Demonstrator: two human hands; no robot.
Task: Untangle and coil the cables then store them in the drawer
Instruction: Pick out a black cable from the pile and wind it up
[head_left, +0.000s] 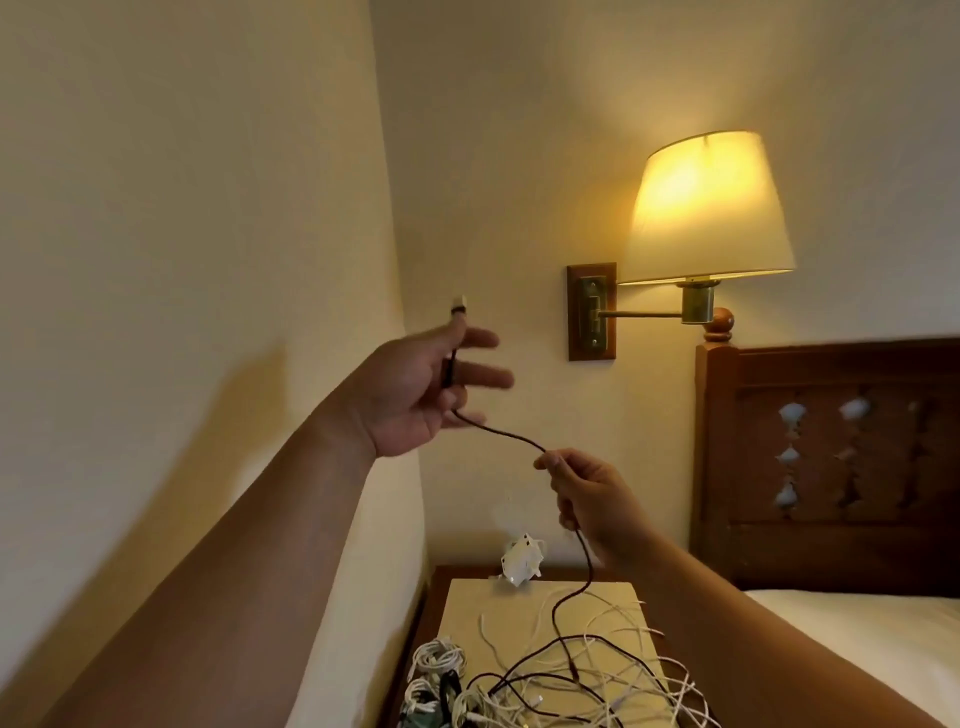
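Two bare hands are raised before the cream wall, and between them we hold one thin dark braided cable (498, 431). Our left hand (415, 389) is at ten o'clock from the right one, palm turned to us. The cable runs across its fingers and is held there by the thumb, while the other fingers stretch out toward three o'clock, blurred. The cable's pale plug end (458, 303) sticks up at twelve o'clock just above that hand. Our right hand (587, 493) pinches the same cable between thumb and forefinger, with the remaining fingers curled loosely round it. From there the cable drops toward six o'clock and lands on the cream-topped wooden bedside worktop (467, 608). There it winds into a loose tangle of thin white cables (623, 649) spread across the worktop's five o'clock side. At the worktop's seven o'clock corner lie several white cables already wound into small coils (436, 660). A white boxy plug adapter (522, 564) is at the worktop's twelve o'clock edge, against the wall. At two o'clock a lit brass wall lamp with a cream shade (706, 208) glows. A dark carved wooden headboard (831, 441) and a white-sheeted bed (857, 623) are at four o'clock.
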